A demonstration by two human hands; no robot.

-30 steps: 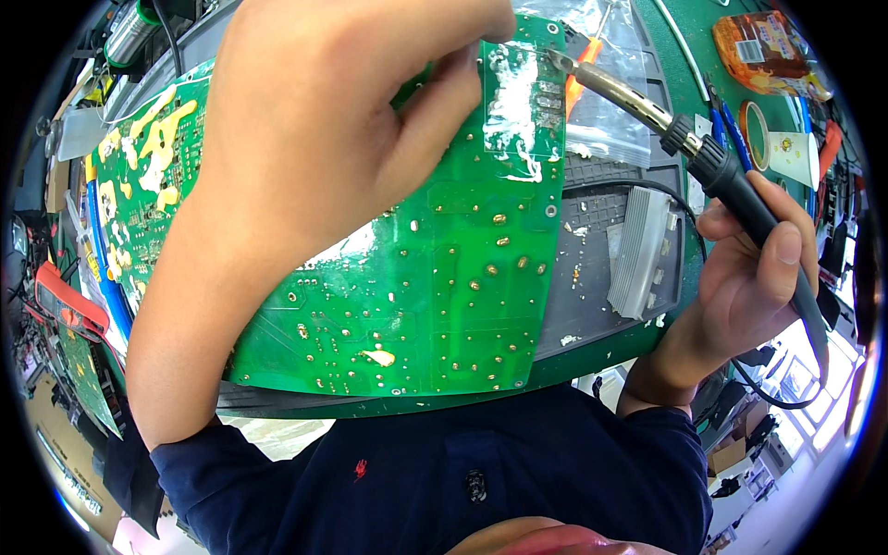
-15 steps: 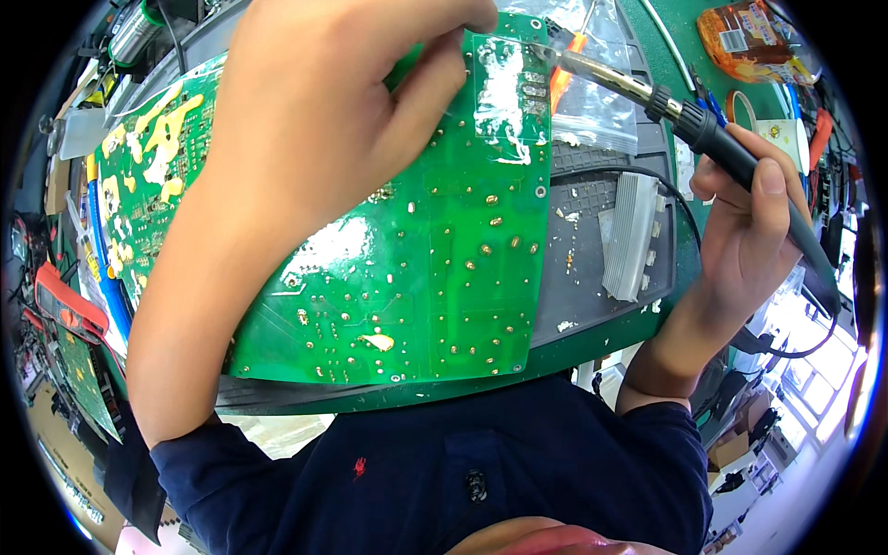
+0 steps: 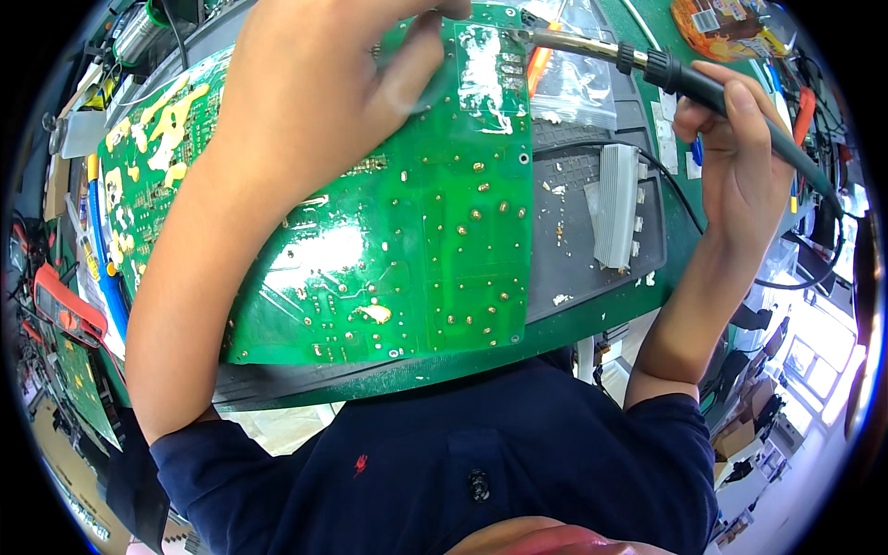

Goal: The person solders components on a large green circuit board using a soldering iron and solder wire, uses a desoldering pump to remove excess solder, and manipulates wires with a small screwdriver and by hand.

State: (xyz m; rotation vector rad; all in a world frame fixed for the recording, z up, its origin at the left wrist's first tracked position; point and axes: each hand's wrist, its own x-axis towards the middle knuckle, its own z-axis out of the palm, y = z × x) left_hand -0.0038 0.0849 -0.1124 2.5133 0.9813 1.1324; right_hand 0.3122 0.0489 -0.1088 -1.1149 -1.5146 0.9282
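Note:
A large green circuit board (image 3: pixel 462 268), with solder joints, white patches and yellowish blobs on it, lies on a grey mat (image 3: pixel 592 287). My right hand (image 3: pixel 740 139) grips a soldering iron (image 3: pixel 689 83) by its black handle. The iron's metal shaft points left, its tip at the board's upper right edge beside a row of solder pads. Over the upper part of the board, my left hand (image 3: pixel 324 102) is closed, its fingertips near the top of the picture close to the tip. What those fingers hold, if anything, I cannot make out. A faint smoky wisp hangs by the left thumb.
A finned heatsink (image 3: pixel 615 208) rests on the mat at right, the iron's black cord (image 3: pixel 671 180) passing behind it. Clear plastic bags (image 3: pixel 587 88) and an orange-handled tool (image 3: pixel 541 65) lie beyond the board. A solder spool (image 3: pixel 139 42) stands far left; a red multimeter (image 3: pixel 69 310) is below it.
The board and mat appear slightly higher and further left in the picture. Both hands and the iron have shifted up and left too; the iron's tip stays by the pads at the board's edge.

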